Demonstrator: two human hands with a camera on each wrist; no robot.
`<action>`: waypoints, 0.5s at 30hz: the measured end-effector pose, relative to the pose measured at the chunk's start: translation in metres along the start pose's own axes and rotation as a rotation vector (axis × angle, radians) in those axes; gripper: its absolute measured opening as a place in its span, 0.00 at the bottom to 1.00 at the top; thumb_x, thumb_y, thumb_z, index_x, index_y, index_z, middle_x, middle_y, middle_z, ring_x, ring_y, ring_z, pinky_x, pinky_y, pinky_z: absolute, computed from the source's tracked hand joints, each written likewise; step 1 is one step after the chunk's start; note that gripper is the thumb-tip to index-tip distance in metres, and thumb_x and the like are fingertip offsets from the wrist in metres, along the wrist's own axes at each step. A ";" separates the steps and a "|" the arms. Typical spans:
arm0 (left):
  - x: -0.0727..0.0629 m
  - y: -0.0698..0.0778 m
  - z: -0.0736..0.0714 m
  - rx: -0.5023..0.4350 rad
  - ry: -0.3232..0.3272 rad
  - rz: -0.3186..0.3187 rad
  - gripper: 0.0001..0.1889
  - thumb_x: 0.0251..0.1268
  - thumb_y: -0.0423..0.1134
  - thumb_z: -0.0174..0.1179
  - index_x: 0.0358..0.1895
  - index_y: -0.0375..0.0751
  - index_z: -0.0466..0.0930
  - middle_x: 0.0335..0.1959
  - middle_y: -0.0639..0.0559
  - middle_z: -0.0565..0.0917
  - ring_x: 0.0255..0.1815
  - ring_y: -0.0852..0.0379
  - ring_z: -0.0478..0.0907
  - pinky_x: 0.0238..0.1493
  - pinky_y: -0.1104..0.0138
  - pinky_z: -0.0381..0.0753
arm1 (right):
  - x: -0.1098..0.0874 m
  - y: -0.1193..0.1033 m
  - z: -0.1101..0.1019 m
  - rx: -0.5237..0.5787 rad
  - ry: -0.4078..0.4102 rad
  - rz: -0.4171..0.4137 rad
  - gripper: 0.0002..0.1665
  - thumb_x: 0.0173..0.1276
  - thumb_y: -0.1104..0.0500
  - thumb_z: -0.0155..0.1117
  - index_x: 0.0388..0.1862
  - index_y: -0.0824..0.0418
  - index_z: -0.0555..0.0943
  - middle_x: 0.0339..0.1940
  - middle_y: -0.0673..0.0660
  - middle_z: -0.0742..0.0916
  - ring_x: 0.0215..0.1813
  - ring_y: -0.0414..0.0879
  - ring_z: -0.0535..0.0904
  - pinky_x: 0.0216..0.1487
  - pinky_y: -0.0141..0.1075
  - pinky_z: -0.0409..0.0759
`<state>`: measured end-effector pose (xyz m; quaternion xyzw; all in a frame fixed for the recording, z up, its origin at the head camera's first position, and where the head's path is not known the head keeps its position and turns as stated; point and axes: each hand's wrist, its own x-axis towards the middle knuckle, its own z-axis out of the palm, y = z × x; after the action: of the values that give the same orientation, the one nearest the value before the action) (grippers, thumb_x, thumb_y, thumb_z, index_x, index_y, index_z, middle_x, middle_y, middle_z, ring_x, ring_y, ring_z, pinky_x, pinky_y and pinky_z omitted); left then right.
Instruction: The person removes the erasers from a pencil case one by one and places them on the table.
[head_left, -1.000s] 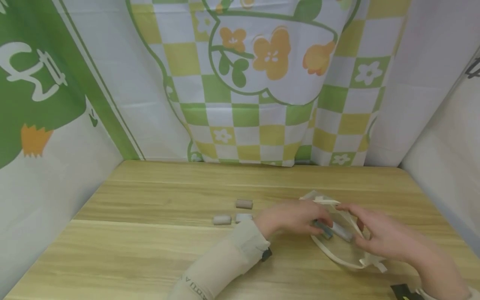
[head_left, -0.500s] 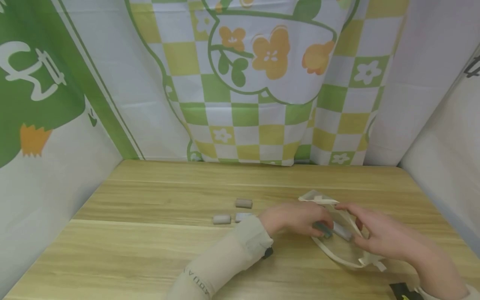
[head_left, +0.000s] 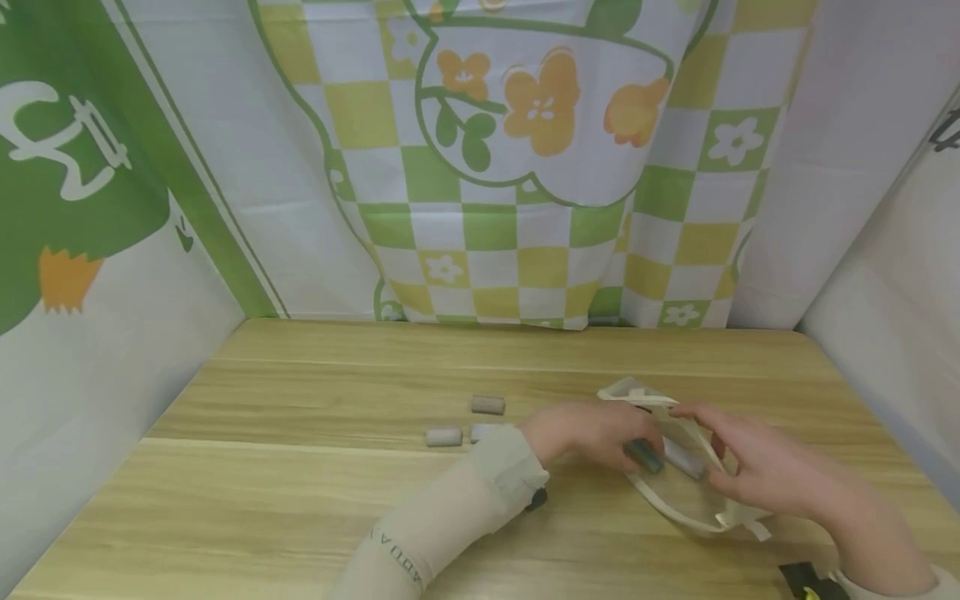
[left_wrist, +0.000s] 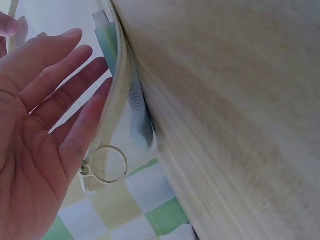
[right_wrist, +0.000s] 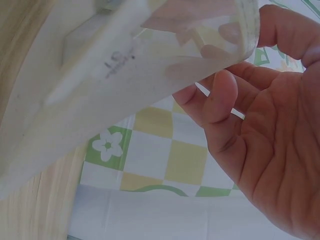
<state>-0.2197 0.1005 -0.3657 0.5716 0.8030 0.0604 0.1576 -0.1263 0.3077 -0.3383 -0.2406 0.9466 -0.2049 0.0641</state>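
Observation:
A translucent pouch [head_left: 675, 518] with a cream zipper lies with its mouth apart on the table's right side. My left hand [head_left: 596, 433] reaches over the mouth from the left; its fingers look extended in the left wrist view, holding nothing visible there. A green-blue tube [left_wrist: 106, 44] with a pale end lies beside the zipper edge, near those fingers. A pale grey cylinder [head_left: 682, 458] also lies in the pouch. My right hand [head_left: 772, 467] holds the pouch's right edge between thumb and fingers. A round metal zipper ring [left_wrist: 110, 164] hangs near the left palm.
Left of my left hand, a brown cylinder [head_left: 487, 405], a grey cylinder [head_left: 444, 437] and a whitish piece [head_left: 486, 432], partly covered by the sleeve, lie on the wooden table [head_left: 300, 500]. A patterned curtain [head_left: 525, 275] hangs behind.
My left hand stays over the pouch with small finger shifts, and the green-blue tube shows more beside its fingertips. The right hand keeps its hold almost unmoved.

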 end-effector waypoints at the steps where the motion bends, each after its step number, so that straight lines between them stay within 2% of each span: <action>1: 0.000 0.000 0.000 -0.004 -0.003 -0.003 0.19 0.66 0.39 0.65 0.59 0.47 0.80 0.61 0.57 0.80 0.64 0.64 0.74 0.65 0.81 0.65 | 0.000 0.000 0.000 -0.001 0.001 -0.001 0.41 0.58 0.65 0.68 0.71 0.60 0.66 0.31 0.49 0.77 0.22 0.31 0.66 0.20 0.29 0.69; 8: 0.005 -0.003 0.000 -0.037 -0.024 0.001 0.21 0.62 0.35 0.67 0.60 0.49 0.81 0.61 0.58 0.80 0.65 0.65 0.73 0.65 0.81 0.65 | 0.000 0.000 -0.001 -0.010 0.010 -0.002 0.40 0.58 0.65 0.67 0.70 0.60 0.66 0.31 0.49 0.77 0.22 0.31 0.66 0.20 0.29 0.69; 15: 0.012 0.000 0.002 -0.047 -0.065 0.029 0.22 0.60 0.31 0.67 0.59 0.50 0.82 0.58 0.60 0.83 0.58 0.67 0.77 0.58 0.83 0.69 | -0.001 -0.002 -0.002 0.000 -0.001 0.007 0.40 0.60 0.64 0.67 0.71 0.61 0.66 0.32 0.50 0.77 0.21 0.31 0.66 0.19 0.30 0.69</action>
<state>-0.2227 0.1118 -0.3700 0.5811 0.7873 0.0627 0.1962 -0.1252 0.3071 -0.3358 -0.2374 0.9474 -0.2046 0.0651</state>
